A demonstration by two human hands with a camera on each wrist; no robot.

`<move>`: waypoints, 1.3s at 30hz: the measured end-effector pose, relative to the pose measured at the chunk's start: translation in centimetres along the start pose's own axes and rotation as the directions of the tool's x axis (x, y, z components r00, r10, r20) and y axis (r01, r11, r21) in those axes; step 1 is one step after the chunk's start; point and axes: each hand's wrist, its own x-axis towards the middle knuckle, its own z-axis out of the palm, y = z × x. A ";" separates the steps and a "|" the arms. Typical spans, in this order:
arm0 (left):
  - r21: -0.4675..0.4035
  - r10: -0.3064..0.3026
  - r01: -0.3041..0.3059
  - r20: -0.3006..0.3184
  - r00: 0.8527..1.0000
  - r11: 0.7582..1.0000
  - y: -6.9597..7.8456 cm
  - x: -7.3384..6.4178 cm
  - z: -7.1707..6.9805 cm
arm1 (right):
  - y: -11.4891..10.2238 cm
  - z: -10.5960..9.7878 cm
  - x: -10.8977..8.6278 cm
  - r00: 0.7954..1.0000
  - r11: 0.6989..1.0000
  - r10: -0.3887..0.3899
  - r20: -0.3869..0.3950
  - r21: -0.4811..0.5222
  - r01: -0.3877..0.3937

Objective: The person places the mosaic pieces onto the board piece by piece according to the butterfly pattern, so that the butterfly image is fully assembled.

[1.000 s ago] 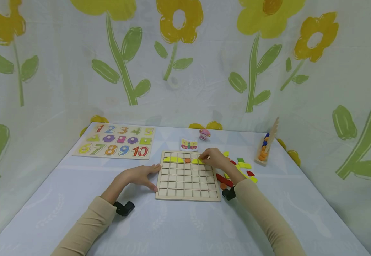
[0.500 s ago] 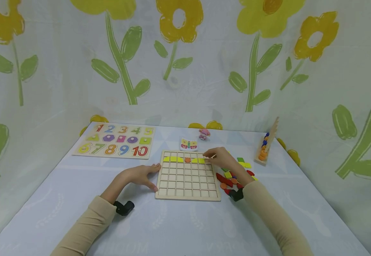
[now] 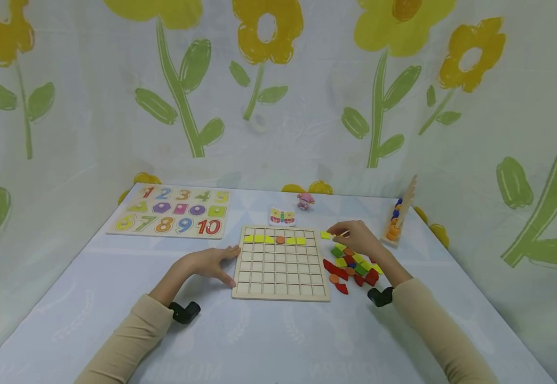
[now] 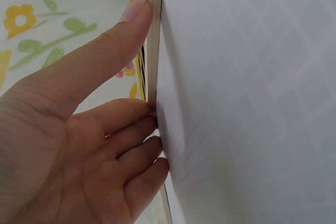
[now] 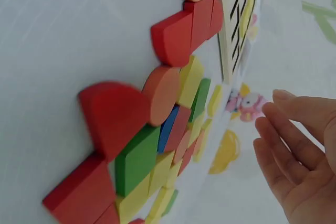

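A wooden grid board (image 3: 281, 274) lies on the table, with yellow pieces (image 3: 259, 239) and one orange round piece (image 3: 280, 240) in a row near its far edge. My left hand (image 3: 211, 263) touches the board's left edge with thumb and fingertips, fingers loosely bent in the left wrist view. Off the board's far right corner hovers my right hand (image 3: 355, 236). In the right wrist view its thumb and fingertips sit close together, with nothing visible between them. A yellow piece (image 3: 325, 235) lies just left of those fingertips. Beneath the hand spreads a pile of coloured blocks (image 3: 355, 264).
Behind the board stands a butterfly picture card (image 3: 281, 217), and farther back a small pink figurine (image 3: 305, 201). A number puzzle board (image 3: 169, 211) lies at the back left. The wooden bead rack (image 3: 398, 213) rises at the back right.
My right hand has left the row of yellow pieces on the board and moved right, to above the loose blocks. The left hand stays at the board's edge.
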 end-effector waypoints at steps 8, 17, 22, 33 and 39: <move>-0.003 -0.003 0.003 -0.002 1.000 1.000 -0.1 0.1 0.1 | 1.8 -0.3 -1.2 0.997 0.996 0.075 0.002 -0.041 -0.075; 0.006 0.013 -0.013 -0.002 1.000 1.000 0.0 0.0 0.0 | 3.7 -1.0 -1.9 0.975 0.972 0.219 0.046 -0.095 -0.214; 0.010 0.021 -0.021 -0.005 1.000 1.000 -0.1 0.0 0.0 | 4.7 -1.1 -2.2 0.966 0.963 0.249 0.068 -0.120 -0.240; 0.008 0.018 -0.018 -0.001 1.000 1.000 0.0 0.0 0.0 | 4.8 -0.8 -2.4 0.941 0.936 0.334 0.056 -0.131 -0.325; 0.010 0.019 -0.019 -0.001 1.000 1.000 -0.1 0.0 0.1 | 4.6 -0.6 -2.3 0.935 0.930 0.352 0.053 -0.130 -0.343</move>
